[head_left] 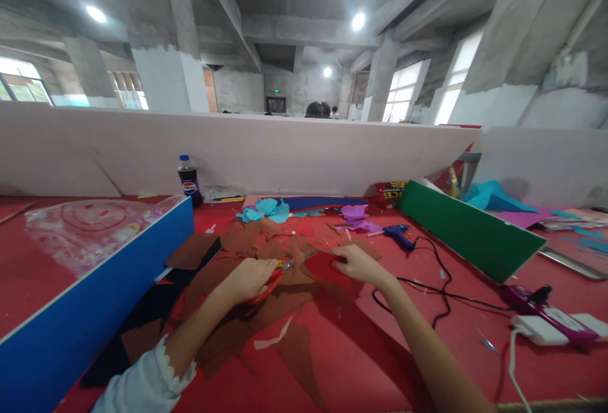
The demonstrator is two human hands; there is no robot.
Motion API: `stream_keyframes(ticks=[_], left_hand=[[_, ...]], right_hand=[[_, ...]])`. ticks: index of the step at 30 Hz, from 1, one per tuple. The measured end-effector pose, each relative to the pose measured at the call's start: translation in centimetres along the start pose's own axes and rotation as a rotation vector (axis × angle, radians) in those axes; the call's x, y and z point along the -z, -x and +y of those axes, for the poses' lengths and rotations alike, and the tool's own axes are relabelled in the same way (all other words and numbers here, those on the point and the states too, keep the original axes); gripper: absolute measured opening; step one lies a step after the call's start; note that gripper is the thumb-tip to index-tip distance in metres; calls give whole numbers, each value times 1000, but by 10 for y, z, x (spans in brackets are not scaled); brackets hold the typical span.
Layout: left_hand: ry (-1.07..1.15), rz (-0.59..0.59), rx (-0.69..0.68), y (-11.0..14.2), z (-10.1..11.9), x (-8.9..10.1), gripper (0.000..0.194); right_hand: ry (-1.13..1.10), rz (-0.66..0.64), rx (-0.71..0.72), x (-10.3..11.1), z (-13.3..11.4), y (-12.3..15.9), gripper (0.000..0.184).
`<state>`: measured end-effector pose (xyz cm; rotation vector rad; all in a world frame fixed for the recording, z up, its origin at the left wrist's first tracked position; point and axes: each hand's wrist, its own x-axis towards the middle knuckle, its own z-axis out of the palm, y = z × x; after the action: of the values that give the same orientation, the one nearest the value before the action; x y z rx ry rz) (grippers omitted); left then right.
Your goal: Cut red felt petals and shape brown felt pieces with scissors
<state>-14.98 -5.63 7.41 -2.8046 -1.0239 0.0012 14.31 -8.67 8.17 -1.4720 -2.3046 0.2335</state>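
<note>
Red table [361, 362], brown paper [298, 353], left fingers [259, 271] closed around orange scissors [272, 287], right fingers [350, 257] curled at the paper, pinch unclear.

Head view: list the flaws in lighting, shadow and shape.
In the head view, the ceiling light glares with a hazy halo; the right-hand windows are washed out white; the right forearm shadows the red table; wide-angle distortion makes the outer columns lean.

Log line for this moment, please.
left hand: holds orange-handled scissors | right hand: at brown pieces | nearby: blue glue gun, cola bottle
</note>
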Motion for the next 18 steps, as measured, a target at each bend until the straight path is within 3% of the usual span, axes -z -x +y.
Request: stream_keyframes(ticks=[5,18], left_hand=[[26,44,11,1,0,1,43],[34,18,42,-1,3,-1,52]], right_hand=[[-18,-9,13,0,-1,0,12],[0,-17,26,-5,-6,0,10]])
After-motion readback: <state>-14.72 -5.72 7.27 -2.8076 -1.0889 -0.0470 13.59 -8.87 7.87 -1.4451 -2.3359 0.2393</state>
